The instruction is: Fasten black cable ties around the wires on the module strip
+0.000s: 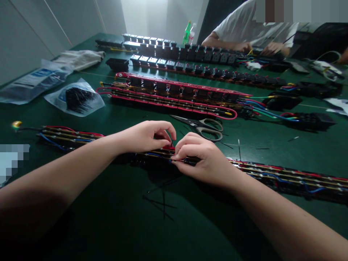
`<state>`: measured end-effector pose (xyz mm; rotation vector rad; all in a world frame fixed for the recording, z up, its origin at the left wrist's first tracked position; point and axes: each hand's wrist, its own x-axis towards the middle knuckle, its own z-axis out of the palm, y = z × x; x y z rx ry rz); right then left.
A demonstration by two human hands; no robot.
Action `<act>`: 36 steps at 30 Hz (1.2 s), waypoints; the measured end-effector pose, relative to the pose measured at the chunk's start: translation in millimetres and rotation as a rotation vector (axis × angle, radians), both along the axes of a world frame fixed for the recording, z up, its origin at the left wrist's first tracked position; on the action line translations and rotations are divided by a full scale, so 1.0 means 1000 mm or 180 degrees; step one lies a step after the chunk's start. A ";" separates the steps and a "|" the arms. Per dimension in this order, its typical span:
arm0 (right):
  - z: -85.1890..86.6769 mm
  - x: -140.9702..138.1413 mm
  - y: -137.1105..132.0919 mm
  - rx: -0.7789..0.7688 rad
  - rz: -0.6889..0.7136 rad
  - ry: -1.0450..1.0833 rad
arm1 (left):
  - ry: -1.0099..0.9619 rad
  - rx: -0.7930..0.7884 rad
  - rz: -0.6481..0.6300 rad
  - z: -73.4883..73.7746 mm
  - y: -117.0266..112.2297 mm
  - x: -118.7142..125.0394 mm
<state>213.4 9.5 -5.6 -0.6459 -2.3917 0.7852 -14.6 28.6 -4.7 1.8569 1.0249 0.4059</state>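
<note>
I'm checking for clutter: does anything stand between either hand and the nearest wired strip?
Nothing visible does: the left hand and right hand are both right at the wired strip. The scissors lie beyond it, some thin black ties on its near side.

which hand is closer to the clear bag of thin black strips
Left. The left hand is to the right of the clear bag and slightly nearer the camera; the right hand is farther right, past the left hand.
</note>
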 end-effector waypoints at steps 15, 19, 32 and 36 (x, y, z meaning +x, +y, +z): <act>-0.002 -0.002 0.005 -0.0167 -0.0695 -0.0154 | 0.0056 0.0505 0.0018 0.002 -0.001 -0.001; -0.002 -0.001 0.005 -0.0225 -0.0701 -0.0116 | 0.0132 0.0700 -0.0070 0.001 -0.002 -0.001; -0.003 -0.001 0.004 -0.0174 -0.0694 -0.0080 | 0.0179 0.1050 -0.0198 -0.004 0.000 -0.002; -0.003 -0.002 0.005 -0.0164 -0.0695 -0.0100 | 0.0186 0.1084 -0.0225 -0.003 -0.001 -0.002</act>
